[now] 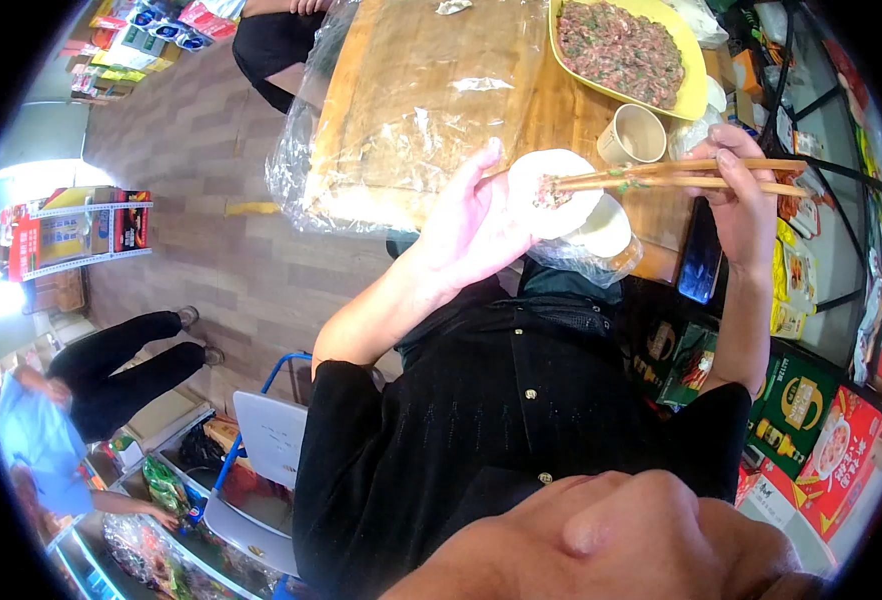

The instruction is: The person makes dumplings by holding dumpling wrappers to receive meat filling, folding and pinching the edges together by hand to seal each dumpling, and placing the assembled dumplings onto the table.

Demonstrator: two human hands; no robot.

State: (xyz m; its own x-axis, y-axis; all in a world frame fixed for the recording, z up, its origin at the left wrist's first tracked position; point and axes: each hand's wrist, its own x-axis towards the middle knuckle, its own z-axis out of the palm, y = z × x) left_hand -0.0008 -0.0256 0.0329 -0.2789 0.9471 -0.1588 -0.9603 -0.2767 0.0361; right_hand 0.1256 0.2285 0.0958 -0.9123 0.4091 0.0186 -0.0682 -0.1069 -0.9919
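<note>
My left hand (pixel 476 222) supports a round white dumpling wrapper (pixel 571 212) at its edge, palm up beneath it. A little minced filling (pixel 551 195) sits on the wrapper. In my right hand (pixel 741 195) is a pair of wooden chopsticks (pixel 681 178), their tips touching the filling. Bits of green and meat cling to the sticks. More wrappers (pixel 606 232) lie just below the held one, on clear plastic at the table edge. Beyond them, a yellow tray (pixel 696 75) holds a broad mass of minced meat (pixel 621 55) with green flecks.
A paper cup (pixel 632 136) stands between the tray and my hands. Clear plastic sheeting (pixel 411 130) covers the wooden table's left part. A phone (pixel 699 255) lies by the right edge, near packed shelves (pixel 811 210). A chair (pixel 271 435) and another person (pixel 41 420) are at lower left.
</note>
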